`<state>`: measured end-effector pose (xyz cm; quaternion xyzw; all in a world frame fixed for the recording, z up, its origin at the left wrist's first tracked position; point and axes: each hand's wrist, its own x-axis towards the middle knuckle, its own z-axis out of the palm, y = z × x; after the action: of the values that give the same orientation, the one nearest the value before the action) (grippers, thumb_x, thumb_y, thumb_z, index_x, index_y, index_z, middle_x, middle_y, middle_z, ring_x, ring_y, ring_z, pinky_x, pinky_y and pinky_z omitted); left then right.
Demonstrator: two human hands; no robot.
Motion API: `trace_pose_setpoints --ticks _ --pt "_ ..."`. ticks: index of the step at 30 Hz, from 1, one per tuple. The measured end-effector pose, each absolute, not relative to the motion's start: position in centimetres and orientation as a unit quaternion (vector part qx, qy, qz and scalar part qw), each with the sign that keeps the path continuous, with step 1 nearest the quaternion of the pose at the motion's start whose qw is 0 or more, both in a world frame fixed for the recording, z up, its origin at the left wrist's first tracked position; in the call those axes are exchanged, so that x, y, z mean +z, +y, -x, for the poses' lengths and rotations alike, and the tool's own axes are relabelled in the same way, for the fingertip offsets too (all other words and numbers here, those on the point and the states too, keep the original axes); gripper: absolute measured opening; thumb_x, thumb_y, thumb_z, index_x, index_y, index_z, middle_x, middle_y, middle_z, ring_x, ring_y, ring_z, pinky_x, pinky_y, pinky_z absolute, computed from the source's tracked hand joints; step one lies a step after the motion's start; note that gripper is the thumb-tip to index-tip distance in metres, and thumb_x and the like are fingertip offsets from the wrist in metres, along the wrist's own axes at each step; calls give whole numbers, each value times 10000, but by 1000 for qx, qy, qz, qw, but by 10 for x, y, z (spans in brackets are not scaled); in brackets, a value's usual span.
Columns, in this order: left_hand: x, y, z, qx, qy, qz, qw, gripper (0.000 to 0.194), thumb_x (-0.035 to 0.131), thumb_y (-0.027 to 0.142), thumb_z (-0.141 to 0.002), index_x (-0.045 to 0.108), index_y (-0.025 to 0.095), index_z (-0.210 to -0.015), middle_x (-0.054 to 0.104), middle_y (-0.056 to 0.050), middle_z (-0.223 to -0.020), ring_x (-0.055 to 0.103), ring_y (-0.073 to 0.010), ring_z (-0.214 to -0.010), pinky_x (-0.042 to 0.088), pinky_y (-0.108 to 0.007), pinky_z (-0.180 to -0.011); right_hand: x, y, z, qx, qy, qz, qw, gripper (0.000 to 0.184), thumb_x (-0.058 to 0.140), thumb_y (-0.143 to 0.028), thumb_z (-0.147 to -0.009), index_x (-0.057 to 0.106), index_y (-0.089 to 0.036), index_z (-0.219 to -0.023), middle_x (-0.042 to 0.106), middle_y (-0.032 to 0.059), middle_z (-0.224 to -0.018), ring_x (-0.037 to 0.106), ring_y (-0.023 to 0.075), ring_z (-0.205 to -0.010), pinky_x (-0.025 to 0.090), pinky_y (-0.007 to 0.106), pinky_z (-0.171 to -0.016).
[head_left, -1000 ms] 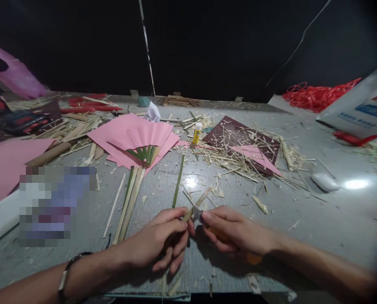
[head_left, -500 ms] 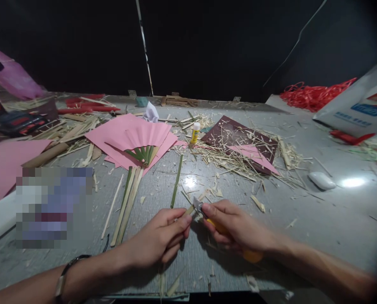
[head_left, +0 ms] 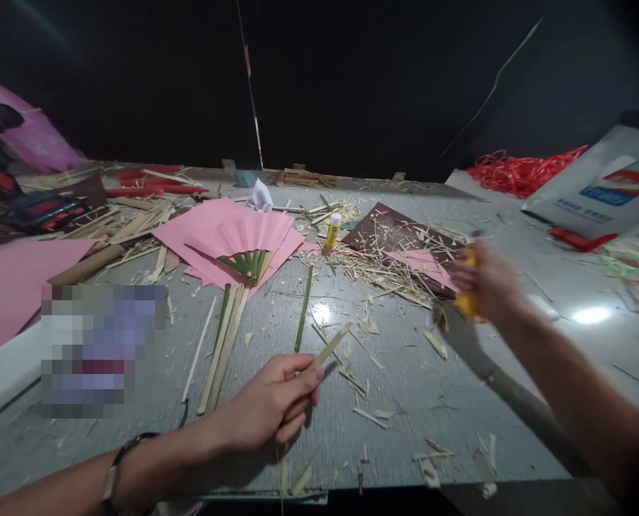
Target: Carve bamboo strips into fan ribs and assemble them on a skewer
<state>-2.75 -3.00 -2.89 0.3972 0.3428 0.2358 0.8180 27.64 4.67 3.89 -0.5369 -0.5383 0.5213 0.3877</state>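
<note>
My left hand (head_left: 281, 394) pinches a pale bamboo strip (head_left: 334, 344) between thumb and fingers, its far end pointing up and right over the table. My right hand (head_left: 494, 279), smeared by motion, is wrapped round a yellow-handled utility knife (head_left: 467, 290) above the right side of the table. Beyond my left hand lies a green bamboo strip (head_left: 304, 308). Several longer bamboo strips (head_left: 226, 351) lie to its left, below a pleated pink paper fan (head_left: 252, 240) with green ribs.
A yellow glue stick (head_left: 332, 231) stands among bamboo shavings. Behind it lies a dark red sheet (head_left: 378, 222). Red plastic ribbon (head_left: 524, 172) and a white bag (head_left: 593, 186) are at right. A power drill (head_left: 40, 211) and pink paper (head_left: 13, 287) are at left.
My right hand has swung right and away from the bamboo strip, carrying the utility knife. My left hand keeps its hold on the strip. Fresh slivers lie on the table beyond it.
</note>
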Motion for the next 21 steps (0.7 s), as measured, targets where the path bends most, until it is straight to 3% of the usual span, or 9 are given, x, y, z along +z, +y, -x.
trace_pose_setpoints --ticks 1,3,8,11,15,21 --pt "-31 -29 28 233 333 -387 828 388 631 519 -984 541 208 -771 263 146 -418 200 -35 -289 183 -148 -299 45 52 -293 501 -529 536 427 606 431 -758 -989 354 -258 -655 194 -112 -463 179 45 -365 142 204 -403" --pt "-34 -28 30 228 316 -365 845 361 610 495 -995 557 204 -787 273 139 -424 227 -39 -265 173 -147 -277 47 49 -310 492 -486 530 491 520 556 -690 -989 471 -252 -721 278 -104 -478 227 52 -362 159 201 -385" --pt "-37 -25 35 200 270 -351 874 218 460 379 -1050 579 210 -1117 433 111 -424 427 -115 -245 316 -159 -256 17 13 -266 597 -534 494 338 407 588 -616 -1019 612 -220 -930 490 -60 -537 391 86 -362 292 205 -345" --pt "-37 -24 37 169 229 -346 894 194 423 337 -1035 553 215 -1109 512 82 -431 487 -142 -265 429 -198 -295 4 8 -229 609 -576 485 249 398 600 -600 -1019 576 -213 -931 522 -65 -582 403 73 -375 313 185 -346" --pt "-33 -24 35 157 263 -371 877 164 504 340 -989 576 193 -992 523 61 -483 503 -120 -301 349 -158 -271 -2 11 -204 596 -615 468 218 453 589 -538 -1031 492 -206 -739 483 -57 -565 391 63 -416 311 183 -377" --pt "-27 -29 32 191 327 -375 846 221 563 420 -1018 519 209 -971 409 120 -547 316 -35 -341 268 -134 -345 -11 -5 -191 614 -598 442 266 447 607 -540 -1024 511 -198 -753 472 -61 -557 369 66 -442 268 187 -393"
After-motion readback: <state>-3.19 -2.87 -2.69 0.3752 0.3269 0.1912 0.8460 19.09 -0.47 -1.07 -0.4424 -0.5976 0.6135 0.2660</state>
